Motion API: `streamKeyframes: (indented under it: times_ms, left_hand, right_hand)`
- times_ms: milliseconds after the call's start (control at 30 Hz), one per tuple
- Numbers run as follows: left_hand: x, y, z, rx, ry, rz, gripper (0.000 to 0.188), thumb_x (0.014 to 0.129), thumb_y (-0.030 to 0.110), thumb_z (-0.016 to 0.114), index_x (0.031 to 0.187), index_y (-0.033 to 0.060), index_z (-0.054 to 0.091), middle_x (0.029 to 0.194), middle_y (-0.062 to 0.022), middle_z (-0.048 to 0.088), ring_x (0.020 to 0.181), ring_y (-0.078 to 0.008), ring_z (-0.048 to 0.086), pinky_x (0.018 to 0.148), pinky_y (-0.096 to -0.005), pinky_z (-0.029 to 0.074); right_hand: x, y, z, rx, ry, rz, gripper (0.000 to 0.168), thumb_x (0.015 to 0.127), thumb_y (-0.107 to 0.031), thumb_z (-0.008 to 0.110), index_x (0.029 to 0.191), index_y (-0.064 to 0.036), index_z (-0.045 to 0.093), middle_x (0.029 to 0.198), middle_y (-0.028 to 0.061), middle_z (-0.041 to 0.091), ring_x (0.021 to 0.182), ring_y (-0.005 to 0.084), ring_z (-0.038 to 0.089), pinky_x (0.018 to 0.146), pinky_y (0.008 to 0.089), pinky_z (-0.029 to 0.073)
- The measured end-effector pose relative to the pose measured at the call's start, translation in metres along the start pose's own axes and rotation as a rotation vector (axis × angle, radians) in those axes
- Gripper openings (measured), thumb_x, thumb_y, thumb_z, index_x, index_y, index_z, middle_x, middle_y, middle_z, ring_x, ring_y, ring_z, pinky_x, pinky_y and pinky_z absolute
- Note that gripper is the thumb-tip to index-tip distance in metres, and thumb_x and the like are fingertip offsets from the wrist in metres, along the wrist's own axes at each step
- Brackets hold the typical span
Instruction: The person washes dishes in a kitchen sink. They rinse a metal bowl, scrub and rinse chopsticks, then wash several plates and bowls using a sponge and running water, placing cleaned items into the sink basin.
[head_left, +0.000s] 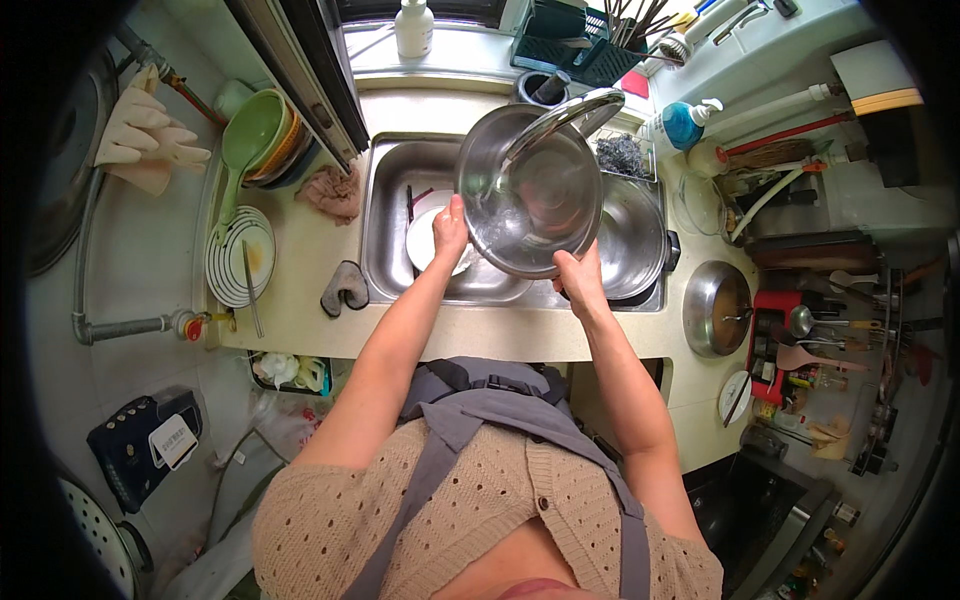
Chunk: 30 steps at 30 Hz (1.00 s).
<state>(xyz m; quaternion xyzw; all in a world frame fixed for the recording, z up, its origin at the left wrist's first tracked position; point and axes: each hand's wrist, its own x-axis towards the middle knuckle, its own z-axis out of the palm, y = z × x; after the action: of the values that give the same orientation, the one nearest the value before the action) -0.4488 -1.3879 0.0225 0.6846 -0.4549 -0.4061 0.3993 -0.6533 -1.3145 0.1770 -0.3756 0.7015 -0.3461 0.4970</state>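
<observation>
A round stainless steel basin (544, 206) is held over the double sink (386, 161), tilted under the curved chrome faucet (551, 124). My left hand (450, 231) grips its left rim. At the lower right rim, my right hand (580, 277) has its thumb over the edge. White dishes (424, 238) lie in the left sink bowl, partly hidden by my left hand. To the right of the held basin, a larger steel pot (634, 240) with a black side handle (673, 251) sits in the right sink bowl.
Stacked plates (240, 259) with chopsticks and a green ladle stand left, near a pink cloth (331, 193) and a grey cloth (345, 289). A steel lid (716, 309) lies on the right counter. A wire rack holds a scourer (621, 155) beside a blue soap bottle (681, 127).
</observation>
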Motion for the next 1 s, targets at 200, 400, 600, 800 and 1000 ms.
streamKeyframes:
  times_ms: [200,400,600,800,1000]
  left_hand:
    - [0.005,-0.018,-0.025,-0.559,-0.013,-0.022,0.027,0.094,0.021,0.053,0.112,0.0013,0.058,0.084,-0.0001,0.063,0.070,-0.0062,0.058,0.055,-0.0222,0.045]
    - [-0.003,0.042,-0.110,-0.620,-0.349,-0.170,0.028,0.089,0.006,0.049,0.115,-0.0006,0.059,0.088,-0.0020,0.065,0.071,-0.0066,0.060,0.061,-0.0220,0.048]
    - [-0.008,0.068,-0.180,-0.486,-0.425,-0.315,0.022,0.088,0.009,0.050,0.107,0.0027,0.058,0.057,0.0045,0.048,0.037,-0.0043,0.041,0.034,-0.0211,0.038]
    - [-0.066,0.132,-0.173,-0.212,-0.289,0.147,0.047,0.087,0.009,0.054,0.133,0.0014,0.046,0.064,0.0034,0.048,0.050,-0.0014,0.035,0.045,-0.0202,0.035]
    - [-0.070,0.081,-0.181,0.111,-0.108,0.405,0.049,0.086,0.003,0.057,0.133,0.0001,0.044,0.079,-0.0071,0.058,0.069,-0.0136,0.056,0.066,-0.0276,0.047]
  right_hand:
    - [-0.007,-0.016,-0.005,0.136,-0.182,0.165,0.048,0.080,-0.017,0.059,0.121,-0.001,0.042,0.077,0.0102,0.059,0.053,0.0168,0.060,0.038,0.0255,0.040]
    - [-0.007,0.008,-0.002,0.300,-0.427,0.447,0.067,0.088,-0.052,0.052,0.118,0.007,0.046,0.093,0.0265,0.063,0.056,0.0229,0.065,0.036,0.0260,0.047]
    - [-0.012,0.032,0.035,0.264,-0.567,0.539,0.080,0.088,-0.067,0.038,0.111,0.008,0.054,0.087,0.0209,0.065,0.062,0.0261,0.067,0.041,0.0282,0.053]
    - [0.026,0.086,0.086,0.597,-0.459,0.685,0.026,0.096,-0.018,0.046,0.113,0.001,0.051,0.106,0.0112,0.060,0.084,0.0217,0.065,0.064,0.0334,0.057]
    - [0.079,0.046,0.100,0.847,-0.191,0.541,0.030,0.096,-0.008,0.042,0.122,-0.021,0.044,0.125,0.0086,0.047,0.108,0.0317,0.055,0.086,0.0615,0.048]
